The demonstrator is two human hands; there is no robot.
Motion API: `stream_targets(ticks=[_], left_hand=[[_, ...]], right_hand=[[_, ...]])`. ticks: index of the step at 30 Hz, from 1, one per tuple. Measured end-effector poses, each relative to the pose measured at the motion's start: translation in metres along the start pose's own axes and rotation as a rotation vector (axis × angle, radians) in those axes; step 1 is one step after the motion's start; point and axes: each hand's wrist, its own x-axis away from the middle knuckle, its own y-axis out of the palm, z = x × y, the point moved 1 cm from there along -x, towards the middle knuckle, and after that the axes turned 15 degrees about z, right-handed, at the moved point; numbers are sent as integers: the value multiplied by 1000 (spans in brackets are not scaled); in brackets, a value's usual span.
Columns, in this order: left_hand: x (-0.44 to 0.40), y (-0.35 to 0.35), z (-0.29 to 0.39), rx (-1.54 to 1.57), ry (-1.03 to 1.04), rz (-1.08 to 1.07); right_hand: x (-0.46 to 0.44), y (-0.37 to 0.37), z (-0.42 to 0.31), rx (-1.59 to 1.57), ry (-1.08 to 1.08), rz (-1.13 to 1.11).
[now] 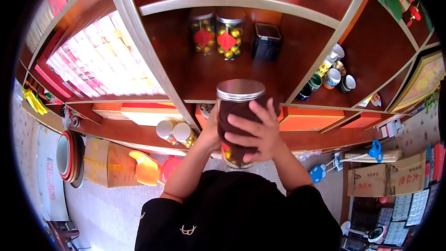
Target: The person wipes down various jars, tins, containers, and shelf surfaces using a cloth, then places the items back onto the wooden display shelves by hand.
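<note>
Upright in front of my chest is a clear jar with a silver lid [240,87]. A dark brown cloth [231,110] covers most of its side, and a bit of yellow and red shows near the bottom. My left hand [213,129] grips the jar from the left, its fingers mostly hidden behind the jar and cloth. Across the front, my right hand [259,131] presses the cloth to the jar with its fingers spread around the side. On the shelf beyond stand two similar jars [230,37] of gold and green balls with red labels, beside a dark square container [267,42].
Two white-lidded jars [175,132] stand on the lower ledge at left. Small cups [332,76] fill the right compartment. A cardboard box [103,162] and orange chair [145,168] are on the floor at left; a long carton [386,179] lies at right.
</note>
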Motion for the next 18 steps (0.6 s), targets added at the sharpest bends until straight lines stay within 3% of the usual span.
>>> stream_targets(ticks=[1, 2, 5, 6, 8, 11, 13, 14, 16, 18], left_hand=[[-4, -5, -4, -95, 65, -110], [6, -5, -12, 15, 156, -231], [3, -7, -17, -107, 306, -208], [3, -7, -17, -107, 303, -206], [7, -6, -14, -105, 401, -44], [4, 0, 1, -32, 393, -76], [4, 2, -1, -28, 398, -57], [2, 4, -6, -95, 525, -14], [-5, 3, -17, -309, 777, 85], [-12, -7, -31, -201, 582, 98]], right_hand=[[-9, -4, 5, -94, 90, 30], [-18, -5, 23, -311, 286, 216], [4, 25, 19, -1008, 1037, 584], [14, 26, 11, -1236, 1271, 610], [48, 33, -2, -1180, 1569, 562], [57, 40, -27, -1278, 1580, 588], [28, 32, -43, -932, 1044, 580], [35, 30, -46, -933, 1049, 582], [38, 23, -55, 247, 432, 99], [32, 17, -64, 352, 438, 14]])
